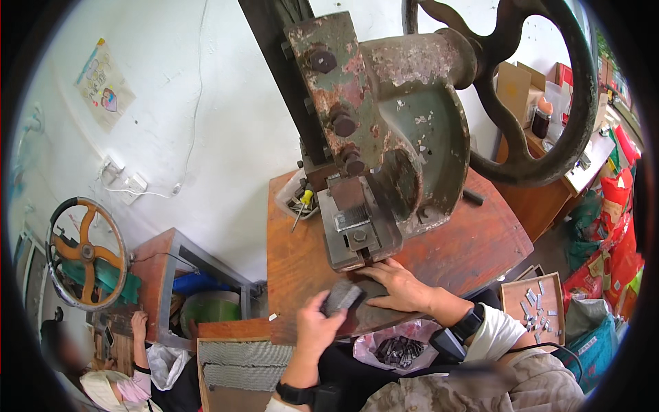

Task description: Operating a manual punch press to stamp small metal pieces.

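My left hand [317, 326] holds a stack of small grey metal strips [342, 296] just above the front edge of the wooden bench [295, 261]. My right hand [398, 283] lies palm down on a dark worn pad at the foot of the press, its fingertips at the die slot [367, 259]. The rusty green punch press [384, 130] rises over both hands, with a large dark flywheel [542, 89] on its right side. Both wrists carry black bands.
A plastic bag of small dark metal parts [397, 349] sits in my lap. A wooden tray of small silver pieces [537, 305] lies at the right. A screwdriver with a yellow handle [302, 206] rests in a tub beside the press. Another person [130, 378] works at a second press with an orange wheel [86, 253] at the lower left.
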Available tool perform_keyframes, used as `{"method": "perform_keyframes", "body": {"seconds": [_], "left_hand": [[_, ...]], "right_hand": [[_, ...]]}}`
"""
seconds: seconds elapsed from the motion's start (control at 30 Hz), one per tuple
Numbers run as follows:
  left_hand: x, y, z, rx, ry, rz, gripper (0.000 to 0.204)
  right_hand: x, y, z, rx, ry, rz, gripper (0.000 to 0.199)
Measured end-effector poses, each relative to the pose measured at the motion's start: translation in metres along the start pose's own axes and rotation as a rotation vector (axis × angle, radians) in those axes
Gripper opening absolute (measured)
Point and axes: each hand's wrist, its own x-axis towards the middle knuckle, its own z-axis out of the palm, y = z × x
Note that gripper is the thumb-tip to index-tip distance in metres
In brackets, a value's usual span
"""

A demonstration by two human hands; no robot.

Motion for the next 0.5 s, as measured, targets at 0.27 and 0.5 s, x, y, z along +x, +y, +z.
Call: {"method": "perform_keyframes", "body": {"seconds": [0.27,0.5], "left_hand": [[0.050,0.048,-0.045,-0.147,0.284,-0.068,0.034],[0.129,0.083,0.042,0.183,0.388,0.098,0.043]], "right_hand": [[-0.028,0.007,-0.007,-0.105,0.024,-0.070,0.043],[-0.027,0.003,-0.008,-0.162,0.043,-0.094,0.038]]}}
